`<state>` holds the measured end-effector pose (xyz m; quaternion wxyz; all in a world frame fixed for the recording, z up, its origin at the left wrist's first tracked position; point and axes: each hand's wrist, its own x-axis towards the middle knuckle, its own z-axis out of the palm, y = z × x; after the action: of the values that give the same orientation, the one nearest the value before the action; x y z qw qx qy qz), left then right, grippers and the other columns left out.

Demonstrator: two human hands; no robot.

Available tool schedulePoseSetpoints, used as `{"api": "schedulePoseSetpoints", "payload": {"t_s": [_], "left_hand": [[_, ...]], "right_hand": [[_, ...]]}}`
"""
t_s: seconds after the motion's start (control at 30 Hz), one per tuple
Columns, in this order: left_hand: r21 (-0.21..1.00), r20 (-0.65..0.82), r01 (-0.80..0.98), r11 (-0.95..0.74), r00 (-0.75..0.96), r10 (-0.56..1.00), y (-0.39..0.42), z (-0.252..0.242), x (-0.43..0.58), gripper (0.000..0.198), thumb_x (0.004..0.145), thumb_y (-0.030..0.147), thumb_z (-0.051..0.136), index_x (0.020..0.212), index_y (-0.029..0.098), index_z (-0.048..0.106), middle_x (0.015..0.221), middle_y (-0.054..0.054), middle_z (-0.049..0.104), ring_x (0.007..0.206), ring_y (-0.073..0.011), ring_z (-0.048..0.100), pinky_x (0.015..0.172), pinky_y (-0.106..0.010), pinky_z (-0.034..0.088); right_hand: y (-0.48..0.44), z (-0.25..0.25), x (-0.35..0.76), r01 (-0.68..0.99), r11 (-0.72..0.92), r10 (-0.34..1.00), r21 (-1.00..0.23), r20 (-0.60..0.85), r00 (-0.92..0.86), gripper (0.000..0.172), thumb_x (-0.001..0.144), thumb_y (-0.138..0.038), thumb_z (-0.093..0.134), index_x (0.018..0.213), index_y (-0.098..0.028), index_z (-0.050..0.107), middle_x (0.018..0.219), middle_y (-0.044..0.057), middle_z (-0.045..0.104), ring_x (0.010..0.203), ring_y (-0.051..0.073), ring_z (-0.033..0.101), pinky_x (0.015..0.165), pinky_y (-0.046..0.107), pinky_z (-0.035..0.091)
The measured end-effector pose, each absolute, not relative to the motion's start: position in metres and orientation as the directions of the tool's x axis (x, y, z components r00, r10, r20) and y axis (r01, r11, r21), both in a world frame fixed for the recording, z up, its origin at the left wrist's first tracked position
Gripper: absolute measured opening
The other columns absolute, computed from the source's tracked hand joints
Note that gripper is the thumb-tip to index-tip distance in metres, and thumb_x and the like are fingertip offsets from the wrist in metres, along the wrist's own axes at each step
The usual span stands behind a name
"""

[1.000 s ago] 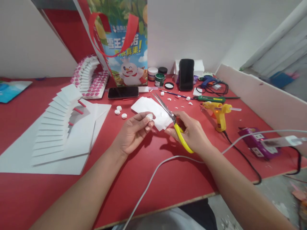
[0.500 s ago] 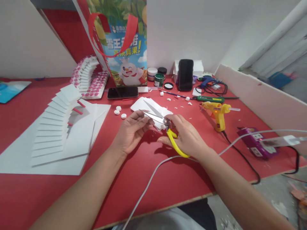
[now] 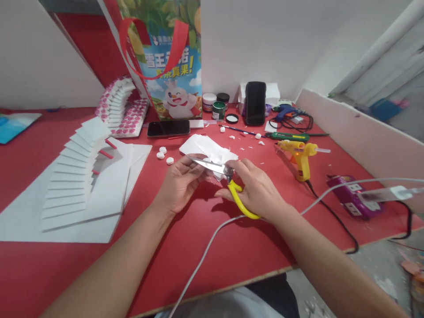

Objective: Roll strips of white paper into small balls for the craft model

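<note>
My right hand [image 3: 256, 187] grips yellow-handled scissors [image 3: 225, 176] whose blades point left toward my left hand [image 3: 180, 183]. That hand's fingers are pinched on a small white foam piece [image 3: 206, 160], which the blades mostly hide. The blade tips lie across those fingertips. Just behind both hands sits a stack of white foam sheets [image 3: 207, 148] on the red table [image 3: 212, 247].
A white foam staircase model [image 3: 77, 176] lies at left, a printed gift bag [image 3: 165, 57] at the back. A black phone [image 3: 168, 128] lies flat and another phone [image 3: 255, 102] stands upright. A yellow glue gun [image 3: 300, 154], a purple power strip [image 3: 356, 198], a grey cable [image 3: 212, 247] and paint jars [image 3: 217, 104] are nearby.
The scissors swung from pointing up and away to lying almost level, blades across my left fingertips. My right hand moved slightly left. My left hand stayed in place.
</note>
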<state>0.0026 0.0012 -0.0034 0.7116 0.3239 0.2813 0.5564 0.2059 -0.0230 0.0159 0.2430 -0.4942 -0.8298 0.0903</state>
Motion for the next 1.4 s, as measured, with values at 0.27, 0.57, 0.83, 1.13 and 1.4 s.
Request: {"api": "schedulePoseSetpoints", "payload": {"t_s": [0.27, 0.57, 0.83, 1.13, 1.4], "left_hand": [[0.776, -0.014, -0.611, 0.155, 0.229, 0.973, 0.001, -0.002, 0.002, 0.022, 0.071, 0.018, 0.088, 0.090, 0.015, 0.077, 0.074, -0.001, 0.071, 0.068, -0.0105, 0.068, 0.068, -0.019, 0.056], [0.770, -0.060, -0.615, 0.170, 0.196, 0.979, 0.000, 0.003, 0.003, 0.024, 0.068, 0.016, 0.089, 0.088, 0.012, 0.076, 0.081, -0.004, 0.073, 0.069, -0.0114, 0.068, 0.066, -0.020, 0.057], [0.744, -0.081, -0.623, 0.243, 0.277, 0.958, 0.000, 0.005, 0.000, 0.035, 0.069, 0.012, 0.087, 0.103, 0.016, 0.080, 0.088, -0.003, 0.075, 0.068, -0.0054, 0.064, 0.063, -0.012, 0.053], [0.712, -0.170, -0.656, 0.251, 0.185, 0.968, 0.000, 0.004, 0.002, 0.022, 0.062, 0.014, 0.091, 0.080, 0.019, 0.080, 0.087, -0.001, 0.077, 0.081, -0.0107, 0.074, 0.079, -0.017, 0.060], [0.737, -0.157, -0.622, 0.265, 0.224, 0.962, -0.001, 0.005, 0.001, 0.025, 0.068, 0.017, 0.090, 0.091, 0.014, 0.080, 0.092, -0.004, 0.076, 0.087, -0.0128, 0.074, 0.082, -0.016, 0.058]], "right_hand": [[-0.022, 0.013, 0.208, 0.770, 0.515, 0.848, -0.378, 0.354, -0.394, 0.063, 0.089, -0.073, 0.051, 0.112, -0.015, 0.061, 0.090, 0.011, 0.065, 0.069, 0.019, 0.056, 0.063, 0.029, 0.040], [-0.024, 0.012, 0.208, 0.763, 0.489, 0.863, -0.423, 0.363, -0.352, 0.056, 0.092, -0.068, 0.053, 0.107, -0.015, 0.064, 0.078, 0.006, 0.063, 0.062, 0.015, 0.054, 0.060, 0.026, 0.038], [-0.015, 0.016, 0.214, 0.759, 0.327, 0.899, -0.562, 0.433, -0.067, 0.055, 0.083, -0.071, 0.063, 0.095, -0.017, 0.063, 0.065, -0.002, 0.054, 0.054, 0.010, 0.039, 0.055, 0.024, 0.033], [-0.012, 0.017, 0.218, 0.756, 0.307, 0.906, -0.577, 0.420, -0.047, 0.056, 0.082, -0.073, 0.063, 0.091, -0.018, 0.062, 0.063, -0.003, 0.050, 0.055, 0.011, 0.037, 0.055, 0.024, 0.033], [-0.013, 0.015, 0.216, 0.740, 0.351, 0.896, -0.574, 0.435, -0.087, 0.055, 0.082, -0.070, 0.065, 0.095, -0.017, 0.063, 0.066, -0.002, 0.053, 0.056, 0.011, 0.040, 0.055, 0.024, 0.034]]}}
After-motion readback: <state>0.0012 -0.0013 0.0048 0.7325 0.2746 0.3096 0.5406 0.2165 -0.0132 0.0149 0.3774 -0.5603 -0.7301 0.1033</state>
